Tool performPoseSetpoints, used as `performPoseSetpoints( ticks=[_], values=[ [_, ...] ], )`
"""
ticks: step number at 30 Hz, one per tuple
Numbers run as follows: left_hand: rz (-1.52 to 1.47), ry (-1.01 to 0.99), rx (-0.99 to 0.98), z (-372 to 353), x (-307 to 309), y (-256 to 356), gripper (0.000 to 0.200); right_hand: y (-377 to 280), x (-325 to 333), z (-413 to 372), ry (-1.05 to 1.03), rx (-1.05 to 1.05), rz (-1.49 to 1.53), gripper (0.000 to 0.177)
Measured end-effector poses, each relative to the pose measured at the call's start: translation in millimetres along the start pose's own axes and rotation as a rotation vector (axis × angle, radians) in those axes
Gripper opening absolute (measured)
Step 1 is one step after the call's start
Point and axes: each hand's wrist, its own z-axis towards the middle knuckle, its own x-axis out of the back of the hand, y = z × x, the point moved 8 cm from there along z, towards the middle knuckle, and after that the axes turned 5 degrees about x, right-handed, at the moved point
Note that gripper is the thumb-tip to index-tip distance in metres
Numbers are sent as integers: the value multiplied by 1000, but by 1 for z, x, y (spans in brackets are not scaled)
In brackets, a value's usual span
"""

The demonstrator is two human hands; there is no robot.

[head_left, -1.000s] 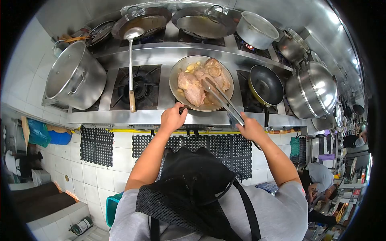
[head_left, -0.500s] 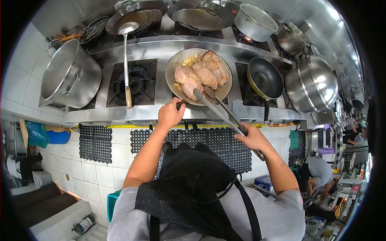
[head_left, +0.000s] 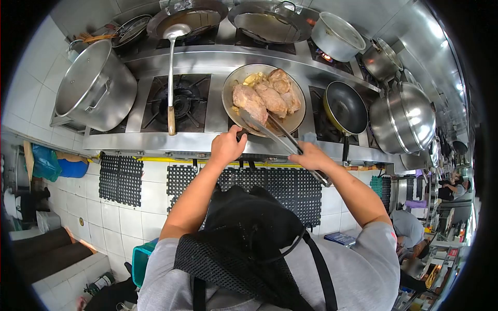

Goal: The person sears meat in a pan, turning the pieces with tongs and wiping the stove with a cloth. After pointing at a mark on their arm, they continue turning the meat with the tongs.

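A wide pan (head_left: pixel 298 124) on the stove holds browned pieces of meat (head_left: pixel 271 97) and yellowish bits (head_left: pixel 254 79) near its far edge. My left hand (head_left: pixel 226 147) is closed round the pan's short dark handle at the near edge. My right hand (head_left: pixel 311 156) grips long metal tongs (head_left: pixel 282 143) around their middle. The tips of the tongs are at the near end of the left meat piece, inside the pan; whether they pinch it I cannot tell.
A large pot (head_left: pixel 96 88) stands left, beside a ladle (head_left: pixel 171 83) lying across the stove. Right are a black frying pan (head_left: pixel 346 106) and a domed steel vessel (head_left: pixel 410 116). Two wide pans sit behind. A co-worker (head_left: pixel 408 228) is at far right.
The tongs and my right hand have moved left, and the tongs' tips now sit lower against the left meat piece. The view has shifted slightly. A dark-clothed person shows at the lower left.
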Motion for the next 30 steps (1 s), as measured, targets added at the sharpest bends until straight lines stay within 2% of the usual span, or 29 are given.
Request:
performPoseSetpoints(
  ticks=[3, 5, 6, 8, 9, 10, 13, 16, 18, 19, 20, 22, 24, 26, 30],
  values=[
    [-4, -19, 36, 2, 2, -2, 33, -2, 3, 8, 70, 90, -51, 60],
    [-8, -15, 35, 2, 3, -3, 32, 6, -10, -2, -223, -114, 680, 43],
    [-6, -28, 19, 2, 2, -3, 36, 6, -9, -3, -224, -112, 679, 43],
    [2, -39, 4, 0, 2, -2, 40, 5, -20, -11, -267, -232, 1123, 31],
    [16, -12, 16, -2, 6, 0, 43, 9, -35, -6, -352, -204, 1274, 42],
    [29, 16, 29, -3, 9, 1, 48, 9, -41, -6, -358, -198, 1272, 42],
    [61, -27, 72, -5, 6, -2, 55, -5, -67, -8, -511, -60, 1769, 63],
    [83, -73, 137, -5, 5, -4, 57, -30, -107, -19, -693, 6, 2360, 72],
    [84, -64, 145, -6, 4, -4, 57, -52, -132, -32, -784, 108, 2647, 79],
    [85, -61, 146, -7, 4, -4, 57, -69, -134, -41, -906, 246, 2763, 81],
    [88, -55, 157, -8, 5, -4, 57, -72, -139, -46, -938, 352, 2723, 82],
    [98, -73, 146, -8, 5, -1, 56, -70, -122, -58, -868, 242, 2827, 82],
    [107, -78, 129, -8, -1, -3, 55, -64, -103, -69, -868, 244, 2845, 80],
    [155, -49, 142, -6, -1, -5, 58, -57, -88, -80, -828, 201, 2771, 80],
    [165, -61, 166, -6, 0, -3, 58, -37, -70, -108, -697, 27, 2386, 75]
  ],
)
